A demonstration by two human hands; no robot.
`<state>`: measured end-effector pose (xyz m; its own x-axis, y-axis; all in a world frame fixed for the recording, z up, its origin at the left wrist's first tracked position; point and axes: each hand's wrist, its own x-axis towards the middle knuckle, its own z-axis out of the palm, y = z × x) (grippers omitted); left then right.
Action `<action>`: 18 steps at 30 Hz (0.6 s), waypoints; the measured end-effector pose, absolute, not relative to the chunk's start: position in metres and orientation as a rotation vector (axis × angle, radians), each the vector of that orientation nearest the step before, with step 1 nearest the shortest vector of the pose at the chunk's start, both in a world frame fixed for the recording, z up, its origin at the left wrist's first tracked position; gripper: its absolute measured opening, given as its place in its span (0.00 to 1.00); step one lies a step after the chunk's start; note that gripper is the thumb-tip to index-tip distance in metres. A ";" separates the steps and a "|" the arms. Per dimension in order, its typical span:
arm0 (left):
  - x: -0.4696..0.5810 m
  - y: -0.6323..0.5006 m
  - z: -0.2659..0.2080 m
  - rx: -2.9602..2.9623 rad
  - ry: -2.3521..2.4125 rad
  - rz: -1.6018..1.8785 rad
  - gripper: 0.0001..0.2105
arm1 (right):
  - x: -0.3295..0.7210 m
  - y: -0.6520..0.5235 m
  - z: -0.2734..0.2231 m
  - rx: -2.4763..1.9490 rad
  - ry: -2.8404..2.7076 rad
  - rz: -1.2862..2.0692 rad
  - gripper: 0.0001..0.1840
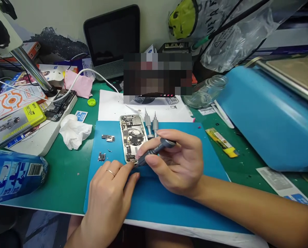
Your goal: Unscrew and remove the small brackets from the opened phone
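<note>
An opened phone (132, 137), its inner parts bare, lies on the blue mat (154, 203). My right hand (180, 162) grips a dark grey screwdriver (156, 150), slanted with its tip down at the phone's bottom edge. Against that same edge, my left hand (110, 193) has its thumb and index finger drawn close together, pinching there; the exact contact is partly hidden by the fingers. Two more grey screwdrivers (151, 124) lie right of the phone, bits pointing away. Left of it are a small metal-and-black part (108, 138) and a small circuit piece (101, 156).
A crumpled tissue (75, 131) and a blue packet (17, 177) sit at left, near battery boxes (17, 120) and another opened phone (59, 105). Behind are a dark screen (112, 38) and a glass jar (207, 91). A yellow tube (222, 143) lies right.
</note>
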<state>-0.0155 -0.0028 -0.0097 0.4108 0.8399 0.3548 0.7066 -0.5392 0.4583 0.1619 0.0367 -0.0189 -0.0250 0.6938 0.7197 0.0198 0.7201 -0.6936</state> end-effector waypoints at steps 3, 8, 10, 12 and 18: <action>-0.015 -0.003 -0.010 2.422 1.354 0.827 0.04 | 0.165 0.038 -0.018 -0.596 -1.549 0.623 0.31; -0.016 -0.003 -0.008 2.415 1.338 0.833 0.03 | 0.168 0.038 -0.018 -0.586 -1.544 0.666 0.30; -0.016 -0.003 -0.008 2.409 1.341 0.842 0.03 | 0.168 0.038 -0.018 -0.577 -1.545 0.667 0.30; -0.017 -0.003 -0.008 2.404 1.341 0.842 0.03 | 0.167 0.038 -0.018 -0.581 -1.536 0.673 0.30; -0.016 -0.003 -0.009 2.370 1.348 0.812 0.02 | 0.166 0.038 -0.017 -0.590 -1.456 0.722 0.30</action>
